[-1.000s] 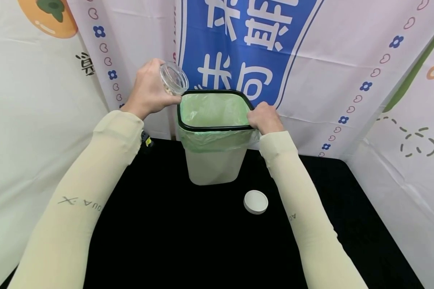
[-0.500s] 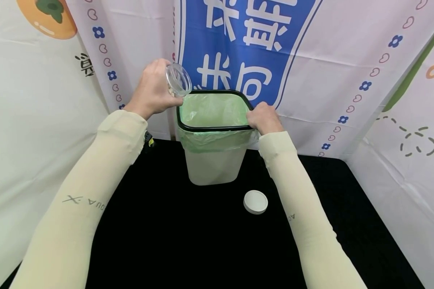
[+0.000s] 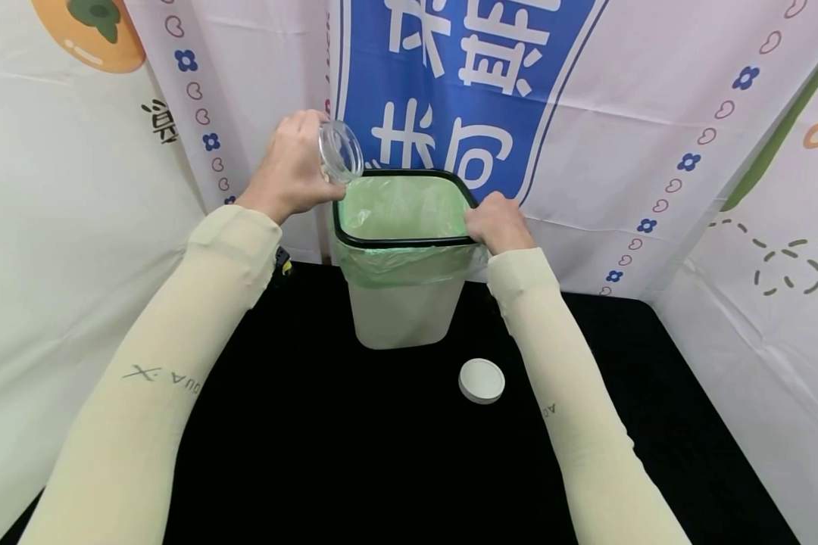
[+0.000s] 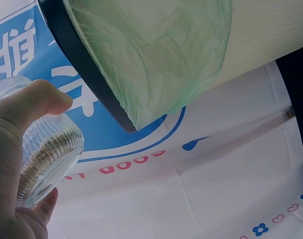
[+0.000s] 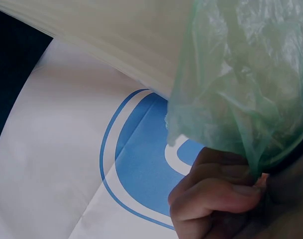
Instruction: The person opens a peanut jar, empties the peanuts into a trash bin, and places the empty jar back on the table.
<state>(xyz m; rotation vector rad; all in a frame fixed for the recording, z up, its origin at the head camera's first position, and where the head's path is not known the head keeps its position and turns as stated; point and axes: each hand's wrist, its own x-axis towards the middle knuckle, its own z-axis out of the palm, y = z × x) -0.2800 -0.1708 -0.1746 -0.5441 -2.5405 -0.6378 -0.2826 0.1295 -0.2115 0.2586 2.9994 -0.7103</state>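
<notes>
My left hand point(image 3: 289, 163) grips a clear glass jar point(image 3: 341, 151), tilted with its open mouth toward the bin, at the bin's left rim. In the left wrist view, small pale beige bits point(image 4: 47, 154) lie inside the ribbed jar, thumb on one side and a fingertip on the other. The trash can point(image 3: 402, 314) is off-white, with a black rim point(image 3: 409, 243) and a light green bag point(image 3: 402, 208) lining it and folded over the outside. My right hand point(image 3: 501, 222) grips the rim at its right side, fingers curled over the bag's edge in the right wrist view.
A round white lid point(image 3: 482, 381) lies on the black table point(image 3: 354, 454), in front of the bin and to its right. A printed cloth point(image 3: 586, 136) hangs right behind the bin. White cloth walls point(image 3: 61, 227) stand at the sides.
My left hand has shifted slightly right with the jar, whose mouth is now tipped a little more toward the bin. My right hand, the bin and the lid stay where they were.
</notes>
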